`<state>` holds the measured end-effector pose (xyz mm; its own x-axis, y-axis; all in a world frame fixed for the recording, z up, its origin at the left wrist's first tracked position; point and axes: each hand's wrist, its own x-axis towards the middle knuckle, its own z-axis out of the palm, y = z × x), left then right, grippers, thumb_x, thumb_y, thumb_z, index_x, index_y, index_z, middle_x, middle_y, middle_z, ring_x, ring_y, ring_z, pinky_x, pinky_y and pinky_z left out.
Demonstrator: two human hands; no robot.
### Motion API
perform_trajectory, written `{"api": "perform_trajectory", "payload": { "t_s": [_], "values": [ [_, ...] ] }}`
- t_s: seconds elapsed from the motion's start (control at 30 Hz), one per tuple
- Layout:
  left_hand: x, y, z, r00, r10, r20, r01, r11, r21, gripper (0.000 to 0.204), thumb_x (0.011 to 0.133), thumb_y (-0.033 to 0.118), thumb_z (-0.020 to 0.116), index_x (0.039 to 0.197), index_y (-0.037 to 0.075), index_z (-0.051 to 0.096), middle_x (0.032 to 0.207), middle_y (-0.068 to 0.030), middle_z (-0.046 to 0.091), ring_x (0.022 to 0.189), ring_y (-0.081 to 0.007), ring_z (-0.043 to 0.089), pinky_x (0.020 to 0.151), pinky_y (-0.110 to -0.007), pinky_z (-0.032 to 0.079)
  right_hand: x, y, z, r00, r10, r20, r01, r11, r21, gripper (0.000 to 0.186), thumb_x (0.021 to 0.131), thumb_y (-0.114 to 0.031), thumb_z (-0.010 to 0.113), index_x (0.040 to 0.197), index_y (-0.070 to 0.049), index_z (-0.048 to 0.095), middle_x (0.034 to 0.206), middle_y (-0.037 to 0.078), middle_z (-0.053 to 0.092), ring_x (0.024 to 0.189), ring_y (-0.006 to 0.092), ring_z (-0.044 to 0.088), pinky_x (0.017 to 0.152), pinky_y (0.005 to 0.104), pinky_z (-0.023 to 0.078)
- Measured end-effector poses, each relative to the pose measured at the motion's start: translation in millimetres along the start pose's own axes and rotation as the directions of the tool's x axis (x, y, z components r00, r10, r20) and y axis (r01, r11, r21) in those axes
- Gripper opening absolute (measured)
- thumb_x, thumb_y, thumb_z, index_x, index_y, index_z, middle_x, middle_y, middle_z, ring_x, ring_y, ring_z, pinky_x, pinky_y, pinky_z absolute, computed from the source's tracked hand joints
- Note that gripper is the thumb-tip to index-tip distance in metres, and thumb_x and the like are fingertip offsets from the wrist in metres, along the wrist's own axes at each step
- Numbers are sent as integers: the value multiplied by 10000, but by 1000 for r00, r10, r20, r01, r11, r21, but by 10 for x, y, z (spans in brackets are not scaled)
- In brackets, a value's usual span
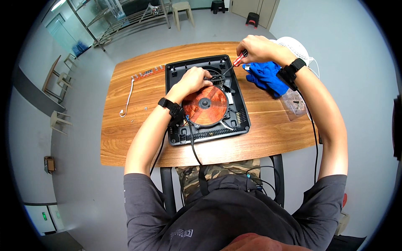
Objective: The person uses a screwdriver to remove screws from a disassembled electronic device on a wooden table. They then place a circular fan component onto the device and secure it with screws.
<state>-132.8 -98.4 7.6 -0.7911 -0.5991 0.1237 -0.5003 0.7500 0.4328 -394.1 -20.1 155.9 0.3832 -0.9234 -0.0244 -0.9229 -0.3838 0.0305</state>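
Observation:
An opened induction cooker base, a black housing (245,122), lies on the table with its round copper coil (197,109) exposed. My right hand (256,48) is closed around the red and black handle of a screwdriver (239,59), above the housing's far right side. The screwdriver slants down and left, its shaft pointing at black parts beyond the coil; I cannot tell whether the tip touches them. My left hand (193,80) reaches over the coil's far left edge. Its fingers are bent together against the black parts, and what they grip is hidden.
A narrow orange circuit board (147,74) with a white cable (129,98) lies left of the housing. To its right are a blue cloth (267,77), a clear plastic tray (294,103) of small parts and a white rounded object (295,47). Black cables trail from my wrists.

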Motion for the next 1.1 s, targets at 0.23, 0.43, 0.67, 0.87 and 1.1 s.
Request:
{"api": "perform_trajectory", "payload": {
  "t_s": [0.23, 0.43, 0.67, 0.87, 1.1],
  "values": [
    [-1, 11, -17, 1000, 10, 9, -10, 1000, -4, 350, 829, 215, 804, 1073, -31, 759, 1166, -191, 731, 1067, -359, 700, 944, -392, 551, 93, -54, -18, 999, -47, 18, 48, 999, -25, 279, 815, -283, 796, 985, -62, 776, 898, 137, 761, 871, 343, 724, 765, 427, 576],
    [14, -24, 11, 1000, 3, 17, -2, 1000, -11, 358, 825, 218, 807, 1073, -36, 757, 1173, -193, 729, 1079, -364, 694, 956, -394, 544, 195, -143, -93, 997, -20, 73, 24, 998, -63, 311, 805, -339, 827, 994, -95, 788, 905, 110, 767, 892, 312, 736, 769, 415, 583],
    [23, -34, 8, 1000, 14, 19, -14, 1000, -25, 361, 817, 216, 814, 1075, -30, 759, 1183, -191, 726, 1107, -359, 687, 978, -392, 538, 160, -127, -180, 998, -35, 59, 40, 997, -71, 296, 800, -307, 817, 969, -66, 780, 870, 129, 762, 837, 325, 731, 744, 413, 579],
    [9, -18, -4, 1000, -1, 10, 2, 999, -33, 350, 817, 196, 812, 1081, -27, 758, 1187, -192, 724, 1115, -353, 687, 989, -386, 536, 106, -135, -225, 996, -52, 68, 57, 996, -71, 291, 803, -304, 811, 962, -61, 780, 871, 128, 762, 837, 322, 732, 744, 412, 579],
    [28, -9, 18, 1000, -7, 24, 8, 999, -40, 340, 821, 183, 808, 1081, -30, 756, 1177, -195, 726, 1104, -351, 691, 978, -389, 539, 150, -159, -160, 995, -44, 93, 50, 997, -60, 291, 802, -296, 805, 981, -68, 781, 878, 126, 763, 848, 325, 732, 759, 416, 580]
  ]
}}
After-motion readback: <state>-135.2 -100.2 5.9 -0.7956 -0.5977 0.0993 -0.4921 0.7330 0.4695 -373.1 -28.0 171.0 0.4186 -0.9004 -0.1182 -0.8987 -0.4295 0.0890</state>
